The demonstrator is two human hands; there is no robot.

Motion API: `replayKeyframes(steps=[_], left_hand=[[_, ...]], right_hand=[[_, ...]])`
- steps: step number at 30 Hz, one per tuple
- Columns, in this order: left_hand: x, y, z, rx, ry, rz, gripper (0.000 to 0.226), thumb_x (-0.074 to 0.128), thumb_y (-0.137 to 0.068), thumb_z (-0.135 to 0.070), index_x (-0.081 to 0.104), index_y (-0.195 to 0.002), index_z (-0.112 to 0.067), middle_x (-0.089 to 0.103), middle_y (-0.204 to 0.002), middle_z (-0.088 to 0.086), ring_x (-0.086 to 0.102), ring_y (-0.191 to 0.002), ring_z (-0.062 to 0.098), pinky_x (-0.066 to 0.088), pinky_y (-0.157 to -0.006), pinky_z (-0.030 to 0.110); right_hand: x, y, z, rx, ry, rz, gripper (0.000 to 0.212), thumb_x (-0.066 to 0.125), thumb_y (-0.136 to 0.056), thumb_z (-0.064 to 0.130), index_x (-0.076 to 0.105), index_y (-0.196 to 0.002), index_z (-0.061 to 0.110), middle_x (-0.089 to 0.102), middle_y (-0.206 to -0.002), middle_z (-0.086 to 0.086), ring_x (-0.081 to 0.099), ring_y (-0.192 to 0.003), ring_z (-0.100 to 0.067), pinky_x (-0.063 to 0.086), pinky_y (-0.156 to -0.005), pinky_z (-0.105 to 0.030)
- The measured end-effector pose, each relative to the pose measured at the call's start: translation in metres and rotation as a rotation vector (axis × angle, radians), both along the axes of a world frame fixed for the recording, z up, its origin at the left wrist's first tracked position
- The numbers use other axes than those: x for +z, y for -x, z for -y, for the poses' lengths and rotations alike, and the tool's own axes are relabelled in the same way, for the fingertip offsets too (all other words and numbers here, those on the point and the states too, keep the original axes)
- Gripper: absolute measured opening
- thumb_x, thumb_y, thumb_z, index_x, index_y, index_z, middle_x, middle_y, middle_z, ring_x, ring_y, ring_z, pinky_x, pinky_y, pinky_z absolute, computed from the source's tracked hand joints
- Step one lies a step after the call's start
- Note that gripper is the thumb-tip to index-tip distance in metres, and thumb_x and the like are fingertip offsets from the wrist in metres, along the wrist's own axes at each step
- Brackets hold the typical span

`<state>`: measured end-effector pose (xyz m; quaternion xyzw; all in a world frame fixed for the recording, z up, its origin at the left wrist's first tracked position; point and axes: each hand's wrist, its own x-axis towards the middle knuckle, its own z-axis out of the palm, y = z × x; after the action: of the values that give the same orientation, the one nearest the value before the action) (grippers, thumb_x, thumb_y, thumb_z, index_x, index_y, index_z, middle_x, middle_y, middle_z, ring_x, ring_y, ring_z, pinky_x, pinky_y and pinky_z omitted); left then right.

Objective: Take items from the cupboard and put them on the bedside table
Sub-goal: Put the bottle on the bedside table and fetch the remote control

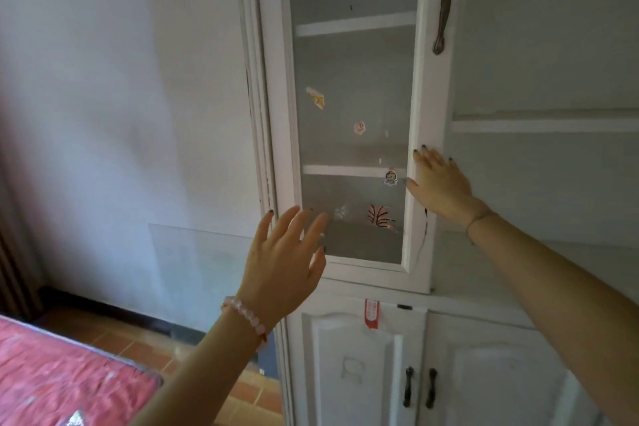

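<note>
A white cupboard fills the middle and right of the head view. Its glass door point(425, 114) carries several stickers and a dark metal handle point(444, 7). My right hand point(439, 185) lies flat against the door's right frame, fingers spread, holding nothing. My left hand point(287, 259), with a pink bead bracelet on the wrist, hovers open in front of the door's lower left corner. Behind the glass I see white shelves point(345, 170); a small pale object point(340, 212) and an orange striped shape point(380, 218) show near the bottom, too blurred to name. To the right is an open shelf section point(543, 126).
Lower cupboard doors point(352, 370) with dark handles point(420, 387) are below, one with a red tag point(371, 314). A glass pane point(204, 273) leans against the white wall at left. A bed with a pink cover point(62, 380) is at bottom left, over a tiled floor point(138, 342).
</note>
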<state>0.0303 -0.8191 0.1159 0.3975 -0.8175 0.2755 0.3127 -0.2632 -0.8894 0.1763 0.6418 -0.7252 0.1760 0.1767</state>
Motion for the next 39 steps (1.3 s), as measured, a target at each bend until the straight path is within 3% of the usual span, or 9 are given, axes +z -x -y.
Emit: replayKeyframes(steps=[3,6,9,11,16,22,25,32,39], left_hand=[[-0.004,-0.002,-0.005,-0.023,-0.007,-0.007,0.045,0.040,-0.087,-0.035,0.061,-0.118,-0.010,0.065,-0.117,0.011,0.059,-0.111,0.032,0.044,-0.094,0.054],[-0.006,-0.008,-0.011,-0.068,0.005,-0.046,0.042,0.051,-0.083,-0.033,0.062,-0.116,-0.009,0.066,-0.114,0.012,0.060,-0.109,0.033,0.042,-0.094,0.055],[-0.009,-0.016,-0.018,-0.125,0.008,-0.093,0.039,0.061,-0.082,-0.026,0.061,-0.116,-0.007,0.066,-0.112,0.013,0.061,-0.107,0.035,0.042,-0.093,0.056],[-0.014,-0.023,-0.025,-0.156,-0.015,-0.111,0.039,0.065,-0.081,-0.024,0.061,-0.116,-0.007,0.066,-0.112,0.013,0.061,-0.107,0.035,0.042,-0.093,0.055],[-0.038,-0.034,-0.046,-0.226,-0.153,-0.067,0.046,0.038,-0.088,-0.038,0.057,-0.120,-0.012,0.064,-0.116,0.010,0.059,-0.110,0.032,0.045,-0.094,0.055],[-0.061,-0.017,-0.074,-0.370,-0.217,-0.046,0.045,0.043,-0.088,-0.037,0.057,-0.122,-0.012,0.063,-0.119,0.010,0.057,-0.114,0.032,0.042,-0.097,0.055],[-0.064,0.003,-0.090,-0.457,-0.221,-0.055,0.042,0.050,-0.088,-0.033,0.056,-0.123,-0.012,0.063,-0.119,0.010,0.056,-0.115,0.032,0.041,-0.098,0.055],[-0.058,0.068,-0.149,-0.673,-0.239,-0.022,0.048,0.034,-0.088,-0.038,0.057,-0.121,-0.012,0.063,-0.117,0.009,0.056,-0.114,0.030,0.042,-0.097,0.054],[-0.054,0.145,-0.221,-0.856,-0.225,0.019,0.049,0.034,-0.088,-0.038,0.057,-0.122,-0.011,0.064,-0.117,0.008,0.057,-0.113,0.030,0.043,-0.096,0.053]], right_hand=[[-0.012,-0.033,-0.034,0.086,0.126,0.035,0.054,0.037,-0.096,0.032,0.023,-0.143,0.009,0.021,-0.153,-0.010,0.014,-0.141,-0.025,0.018,-0.112,-0.043],[-0.031,-0.068,-0.080,0.154,0.357,0.075,0.042,0.049,-0.091,0.024,0.046,-0.131,0.011,0.049,-0.137,-0.013,0.039,-0.130,-0.030,0.036,-0.102,-0.041],[-0.056,-0.092,-0.118,0.155,0.477,0.084,0.036,0.052,-0.086,0.022,0.058,-0.120,0.010,0.060,-0.125,-0.011,0.049,-0.122,-0.031,0.043,-0.096,-0.041],[-0.070,-0.105,-0.139,0.116,0.435,0.096,0.039,0.048,-0.086,0.026,0.056,-0.121,0.009,0.058,-0.127,-0.012,0.048,-0.123,-0.032,0.041,-0.098,-0.043],[-0.101,-0.132,-0.188,0.003,0.263,0.086,0.056,0.030,-0.089,0.041,0.047,-0.131,0.009,0.049,-0.136,-0.014,0.042,-0.128,-0.032,0.034,-0.105,-0.046],[-0.126,-0.143,-0.251,-0.157,0.183,0.092,0.060,0.026,-0.088,0.045,0.043,-0.134,0.010,0.044,-0.141,-0.012,0.038,-0.131,-0.031,0.035,-0.105,-0.051],[-0.130,-0.136,-0.282,-0.242,0.167,0.072,0.059,0.027,-0.089,0.046,0.042,-0.135,0.011,0.043,-0.142,-0.012,0.037,-0.132,-0.029,0.034,-0.106,-0.049],[-0.124,-0.104,-0.369,-0.460,0.203,0.017,0.057,0.031,-0.089,0.044,0.044,-0.135,0.013,0.044,-0.142,-0.010,0.038,-0.131,-0.027,0.025,-0.107,-0.042],[-0.118,-0.057,-0.467,-0.641,0.274,-0.028,0.052,0.046,-0.087,0.040,0.049,-0.131,0.013,0.050,-0.137,-0.009,0.046,-0.126,-0.028,0.035,-0.102,-0.044]])
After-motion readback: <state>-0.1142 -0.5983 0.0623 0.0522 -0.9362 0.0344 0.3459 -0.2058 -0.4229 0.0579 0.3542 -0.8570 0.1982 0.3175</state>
